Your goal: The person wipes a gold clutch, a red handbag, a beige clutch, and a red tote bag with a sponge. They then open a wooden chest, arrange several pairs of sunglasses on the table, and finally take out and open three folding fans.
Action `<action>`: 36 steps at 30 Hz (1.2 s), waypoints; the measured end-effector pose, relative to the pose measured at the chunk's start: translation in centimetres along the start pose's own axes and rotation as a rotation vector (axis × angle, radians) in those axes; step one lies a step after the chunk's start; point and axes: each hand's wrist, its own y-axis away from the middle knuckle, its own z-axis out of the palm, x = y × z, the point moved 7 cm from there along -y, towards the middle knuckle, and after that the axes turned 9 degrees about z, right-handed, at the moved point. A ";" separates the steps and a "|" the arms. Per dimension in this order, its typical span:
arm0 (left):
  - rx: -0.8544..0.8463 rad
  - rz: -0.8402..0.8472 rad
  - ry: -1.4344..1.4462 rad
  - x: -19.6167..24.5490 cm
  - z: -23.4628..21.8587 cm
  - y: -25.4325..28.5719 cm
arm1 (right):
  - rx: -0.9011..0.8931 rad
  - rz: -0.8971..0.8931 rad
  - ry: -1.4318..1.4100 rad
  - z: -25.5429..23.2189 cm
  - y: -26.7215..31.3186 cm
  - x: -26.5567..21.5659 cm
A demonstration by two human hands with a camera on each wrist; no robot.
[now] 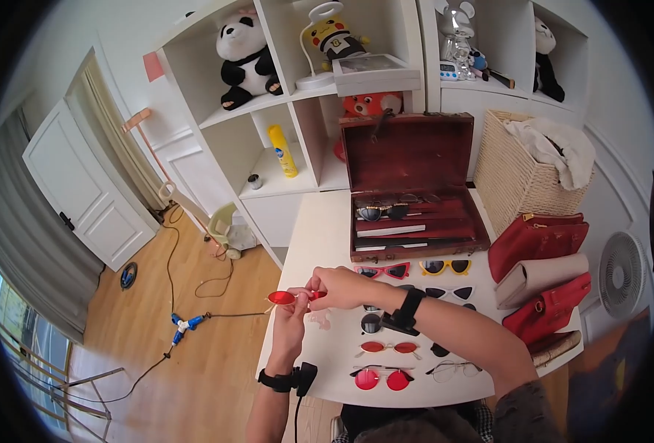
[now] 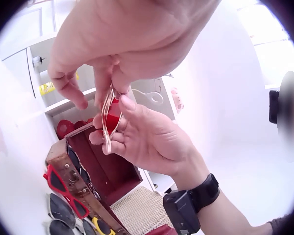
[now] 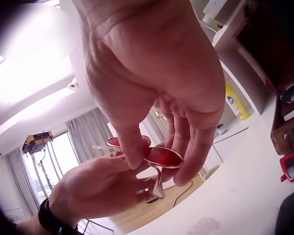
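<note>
Your left hand (image 1: 290, 325) and right hand (image 1: 342, 286), fingers curled, pinched the red-lensed glasses (image 1: 281, 297) near the white counter's (image 1: 319, 229) edge, wooden floor (image 1: 131, 310) alongside. Only the right wrist view caught the ceiling light (image 3: 32, 29).

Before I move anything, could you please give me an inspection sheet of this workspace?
Surface: white table; one pinkish patch near the hands, too unclear to identify.
Job's things: red-lensed glasses held above the table; other glasses laid out in front of an open case, with more inside it.
Clutter: red and beige bags standing at the table's right side.
Hands: left hand and right hand both hold the red-lensed glasses.
Cables: one wire hangs from the left wrist device; a cord with a blue-and-white connector lies on the floor.
Surroundings: shelves with toys, wicker basket, fan.
</note>
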 end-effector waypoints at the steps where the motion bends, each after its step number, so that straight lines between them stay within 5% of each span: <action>1: 0.001 0.001 0.000 0.1 -0.1 -0.5 | -0.001 -0.001 0.001 -0.6 -0.7 0.2; 3: -0.008 -0.206 -0.192 -1.0 -0.6 -1.3 | -0.258 0.135 -0.005 -0.2 -2.1 1.5; 7: -0.004 -0.242 -0.278 -2.5 -1.1 -2.5 | -0.170 0.168 -0.008 -3.5 -7.4 4.0; 9: -0.197 -0.137 -0.713 -3.4 -1.1 -2.6 | 0.063 0.086 0.446 -6.9 -11.3 5.2; 10: -0.320 -0.283 -0.846 -2.5 -0.2 -2.4 | 0.133 0.131 0.498 -8.4 -12.7 6.0; 13: -0.637 -0.172 -1.167 -9.3 -1.6 -1.3 | 0.265 0.256 0.617 -11.4 -16.5 9.3; 14: -0.688 -0.256 -1.257 -9.4 -0.8 -1.1 | 0.266 0.248 0.610 -11.5 -17.8 10.8; 24: -0.802 -0.244 -1.562 -9.7 1.3 -2.0 | 0.302 0.265 0.849 -11.6 -27.4 15.2; 30: -0.799 -0.170 -1.631 -9.7 1.3 -1.9 | 0.144 0.482 0.847 -10.9 -29.9 18.1; 36: -0.810 -0.135 -1.669 -9.5 1.7 -1.8 | 0.217 0.530 0.841 -11.6 -29.1 18.5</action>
